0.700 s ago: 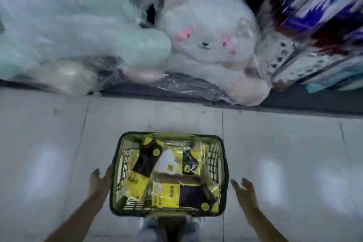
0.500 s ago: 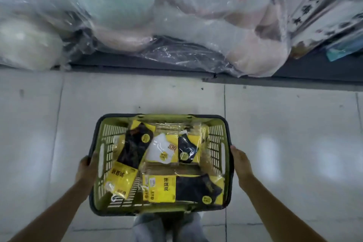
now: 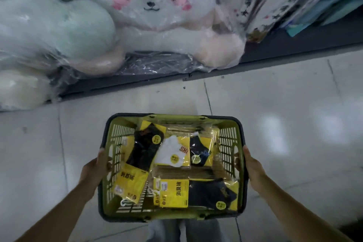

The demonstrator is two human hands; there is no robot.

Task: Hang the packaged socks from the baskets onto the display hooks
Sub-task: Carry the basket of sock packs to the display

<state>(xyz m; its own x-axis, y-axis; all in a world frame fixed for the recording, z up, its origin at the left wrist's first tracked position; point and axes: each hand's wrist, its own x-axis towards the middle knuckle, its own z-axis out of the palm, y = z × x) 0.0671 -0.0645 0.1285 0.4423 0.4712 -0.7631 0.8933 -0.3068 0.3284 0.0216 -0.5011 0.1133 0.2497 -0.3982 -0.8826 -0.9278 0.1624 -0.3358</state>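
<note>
Blue jeans legs (image 3: 170,232) at bottom edge. Left hand (image 3: 96,169) grips the left rim of a green slatted plastic basket (image 3: 176,117) with a dark rim, fingers curled over into it. Right hand (image 3: 252,169) does the same on the right rim.

Between the fingers lie the packaged socks:
- black sock on yellow card (image 3: 196,192), nearest, black Chinese characters, possibly "消臭袜" but blurry
- black sock pack (image 3: 141,155) just beside the left fingers
- white sock pack (image 3: 172,155), red "SH"
- small dark sock pack (image 3: 199,151) toward the right fingers

Beyond the fingers: pale tiled floor (image 3: 294,124), dark shelf base (image 3: 275,49), white plush toy (image 3: 153,6) with pink marks and mint plush (image 3: 49,25), both in clear plastic.
</note>
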